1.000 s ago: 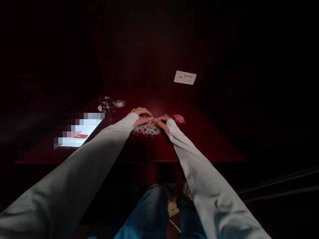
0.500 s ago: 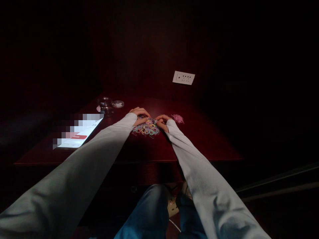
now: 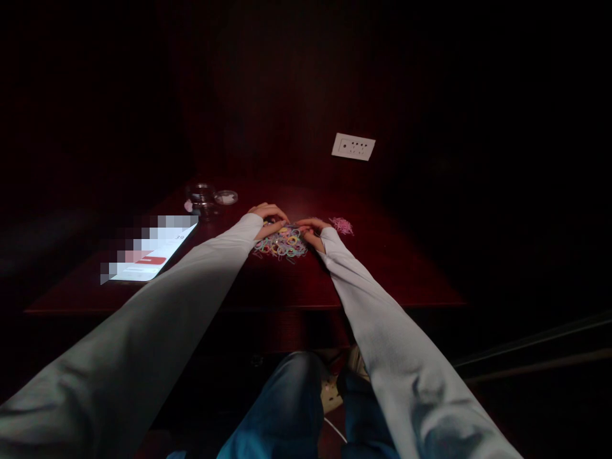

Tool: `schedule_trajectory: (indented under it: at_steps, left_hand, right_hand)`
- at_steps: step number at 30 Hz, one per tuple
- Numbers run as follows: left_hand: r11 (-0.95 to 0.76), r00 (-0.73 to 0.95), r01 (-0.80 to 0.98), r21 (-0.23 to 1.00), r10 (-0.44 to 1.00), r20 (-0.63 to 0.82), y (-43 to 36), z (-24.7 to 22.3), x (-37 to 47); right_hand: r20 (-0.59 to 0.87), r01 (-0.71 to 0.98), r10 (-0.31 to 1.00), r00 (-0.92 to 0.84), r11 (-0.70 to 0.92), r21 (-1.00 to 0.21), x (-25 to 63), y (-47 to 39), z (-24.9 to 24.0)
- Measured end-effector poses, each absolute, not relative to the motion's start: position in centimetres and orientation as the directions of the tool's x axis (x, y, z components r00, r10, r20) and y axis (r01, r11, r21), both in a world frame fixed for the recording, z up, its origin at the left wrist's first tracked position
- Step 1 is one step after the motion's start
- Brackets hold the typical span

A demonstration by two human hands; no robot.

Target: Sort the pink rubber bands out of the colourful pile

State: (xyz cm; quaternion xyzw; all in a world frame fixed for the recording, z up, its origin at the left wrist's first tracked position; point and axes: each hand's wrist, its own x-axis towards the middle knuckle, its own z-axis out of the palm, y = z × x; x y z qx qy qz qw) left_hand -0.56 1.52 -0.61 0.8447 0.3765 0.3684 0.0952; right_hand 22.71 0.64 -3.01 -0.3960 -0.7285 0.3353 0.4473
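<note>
Item: dark red table point(image 3: 382, 274), poorly lit, bearing all below. To the left we note a lit phone point(image 3: 143, 258), screen up, near the table's left edge. At the far left, a small glass jar point(image 3: 202, 199) with its lid point(image 3: 225, 197) lying just beside it. At centre, a heap of coloured loops point(image 3: 282, 243), mixed colours, between our two hands. To its right, a smaller pink pile point(image 3: 342, 225), apart from the heap. Our left hand point(image 3: 268, 220) rests curled on the heap's far left edge, our right hand point(image 3: 312, 231) on its right edge; fingertips nearly meet, and whether either has pinched a loop we cannot tell. Risk, as we judge it: in this dim light, sleeves dragging across the heap could scatter loops toward the near edge or mingle them with the pink pile
</note>
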Motion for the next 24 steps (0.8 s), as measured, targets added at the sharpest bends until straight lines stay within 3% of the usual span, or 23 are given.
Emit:
schedule_trajectory:
  at_steps: [3, 7, 12, 19, 24]
  left_hand:
    - [-0.703, 0.445, 0.556, 0.442, 0.702, 0.556, 1.5, -0.6, -0.6]
    - [-0.706, 0.438, 0.551, 0.444, 0.698, 0.566, 1.6, -0.6, -0.6]
    - [-0.713, 0.439, 0.555, 0.429, 0.689, 0.577, 1.5, -0.6, -0.6]
    - [-0.705, 0.433, 0.548, 0.450, 0.699, 0.569, 1.3, -0.5, -0.2]
    - [-0.707, 0.434, 0.539, 0.457, 0.698, 0.569, 1.0, -0.3, -0.1]
  right_hand:
    - [0.444, 0.342, 0.849, -0.287, 0.523, -0.780, 23.0, 0.5, -2.7]
    - [0.517, 0.497, 0.781, -0.350, 0.622, -0.605, 23.4, -0.3, -1.8]
    - [0.485, 0.526, 0.715, -0.504, 0.699, -0.484, 23.1, -0.6, -1.8]
    - [0.408, 0.491, 0.768, -0.493, 0.633, -0.599, 23.0, -0.8, -1.4]
    - [0.459, 0.403, 0.797, -0.394, 0.598, -0.693, 23.1, -1.3, -0.9]
